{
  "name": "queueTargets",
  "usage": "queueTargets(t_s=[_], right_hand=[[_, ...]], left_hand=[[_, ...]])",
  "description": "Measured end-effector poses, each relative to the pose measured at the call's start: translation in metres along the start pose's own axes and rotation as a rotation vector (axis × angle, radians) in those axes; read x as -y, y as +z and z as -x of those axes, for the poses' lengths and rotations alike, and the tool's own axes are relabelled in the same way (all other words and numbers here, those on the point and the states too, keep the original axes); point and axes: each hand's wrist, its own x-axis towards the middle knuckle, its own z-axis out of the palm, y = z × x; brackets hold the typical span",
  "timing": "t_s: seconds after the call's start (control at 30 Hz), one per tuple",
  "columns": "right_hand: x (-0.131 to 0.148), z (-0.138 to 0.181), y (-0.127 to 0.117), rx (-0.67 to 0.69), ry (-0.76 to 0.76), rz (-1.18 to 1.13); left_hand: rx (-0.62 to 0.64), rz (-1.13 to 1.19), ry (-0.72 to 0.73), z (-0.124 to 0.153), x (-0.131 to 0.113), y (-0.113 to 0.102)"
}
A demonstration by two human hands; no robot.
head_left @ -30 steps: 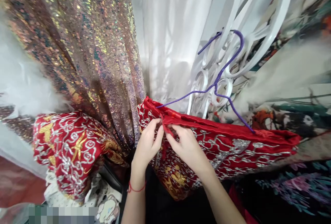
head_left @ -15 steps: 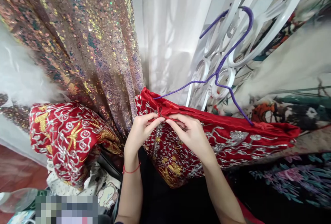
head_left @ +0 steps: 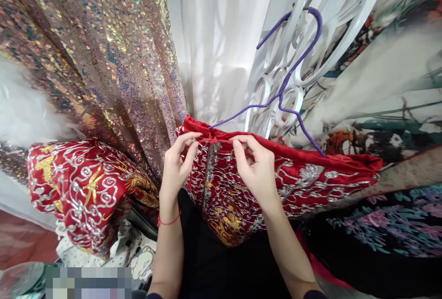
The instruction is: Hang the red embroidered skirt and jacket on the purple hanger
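Observation:
A red skirt, embroidered in silver and gold, hangs by its waist from a purple hanger. My left hand pinches the skirt's red waist edge on the left, thumb and forefinger together. A short way to the right, my right hand grips the same edge between thumb and bent fingers. The stretch of waistband between my hands is drawn fairly straight. Below it runs a vertical seam with silvery trim. My fingertips partly hide the cloth they hold.
Sequinned fabric hangs at the left, above another red embroidered piece. The hanger hooks onto a white scrollwork frame. Patterned cloth is at the right, with a black floral piece below. A clear bottle lies lower left.
My hands, close together before, have moved apart along the waistband. The trimmed seam between them shows more fully. The whole view has shifted slightly, with the hanger farther left.

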Motion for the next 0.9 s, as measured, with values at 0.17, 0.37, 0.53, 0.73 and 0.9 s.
queueTargets(t_s=[0.17, 0.37, 0.53, 0.73, 0.9], right_hand=[[-0.006, -0.001, -0.011, 0.252, -0.043, 0.192], [-0.007, -0.006, -0.019, 0.634, -0.127, -0.031], [0.003, -0.008, -0.01, 0.344, -0.174, -0.229], [0.001, -0.015, -0.007, 0.402, -0.482, -0.021], [0.0, -0.017, -0.001, 0.351, -0.685, 0.339]], left_hand=[[0.076, -0.23, -0.004, 0.012, 0.0, -0.005], [-0.476, -0.138, -0.025, 0.004, 0.004, -0.001], [-0.168, 0.214, 0.06, 0.005, -0.006, 0.0], [0.271, 0.202, -0.082, 0.002, -0.017, -0.007], [0.347, 0.269, -0.168, 0.002, -0.011, -0.006]])
